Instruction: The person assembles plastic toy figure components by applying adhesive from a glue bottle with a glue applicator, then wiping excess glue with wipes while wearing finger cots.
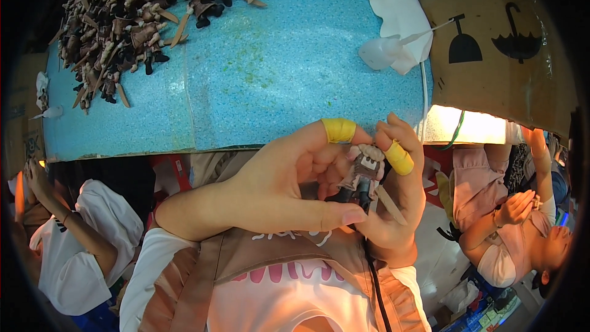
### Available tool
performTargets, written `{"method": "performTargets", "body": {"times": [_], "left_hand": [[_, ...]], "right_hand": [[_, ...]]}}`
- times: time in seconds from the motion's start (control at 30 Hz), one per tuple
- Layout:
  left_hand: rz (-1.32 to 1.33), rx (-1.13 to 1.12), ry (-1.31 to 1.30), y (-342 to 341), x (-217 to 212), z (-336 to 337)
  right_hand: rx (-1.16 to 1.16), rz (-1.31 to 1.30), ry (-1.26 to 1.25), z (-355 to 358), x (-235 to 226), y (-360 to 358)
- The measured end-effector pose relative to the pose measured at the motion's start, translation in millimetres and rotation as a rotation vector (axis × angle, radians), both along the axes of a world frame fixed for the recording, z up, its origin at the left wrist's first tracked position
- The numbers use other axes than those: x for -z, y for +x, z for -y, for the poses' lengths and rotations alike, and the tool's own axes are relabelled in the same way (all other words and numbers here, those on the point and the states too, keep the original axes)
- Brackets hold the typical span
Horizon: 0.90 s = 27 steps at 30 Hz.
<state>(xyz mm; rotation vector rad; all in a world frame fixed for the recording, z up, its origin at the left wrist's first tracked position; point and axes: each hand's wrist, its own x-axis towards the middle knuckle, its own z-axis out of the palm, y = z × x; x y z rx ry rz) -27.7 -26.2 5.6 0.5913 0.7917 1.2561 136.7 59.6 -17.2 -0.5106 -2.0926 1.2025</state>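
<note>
Just off the near edge of the blue table, both my hands hold a small toy figurine (367, 166). It has a pale head, a brown-grey outfit and black boots, and a flat tan blade-shaped piece (390, 205) sticks out below it. My left hand (279, 175) curls round it from the left, its thumb by the boots and a finger wrapped in yellow tape near the head. From the right, my right hand (402, 200) closes on the figurine, also with a yellow-taped finger. Parts of the figurine are hidden by my fingers.
A heap of similar figurines (132, 21) covers the far left of the blue table (264, 80). At far right, a translucent dropper bottle (378, 54) lies on white paper (396, 15), near a cardboard box (485, 80). Other people sit at left and right.
</note>
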Motion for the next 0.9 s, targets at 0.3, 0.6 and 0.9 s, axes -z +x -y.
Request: {"method": "performTargets", "body": {"times": [0.3,0.6,0.9], "left_hand": [[-0.101,-0.011,0.073,-2,2,-2],[-0.010,0.024,0.095,-4,3,2],[0.013,0.070,0.110,-3,1,3]], "right_hand": [[-0.065,-0.060,-0.335,2,-6,1],[0.022,-0.215,-0.441,11,-8,-9],[-0.011,-0.122,-0.324,6,-7,1]]}}
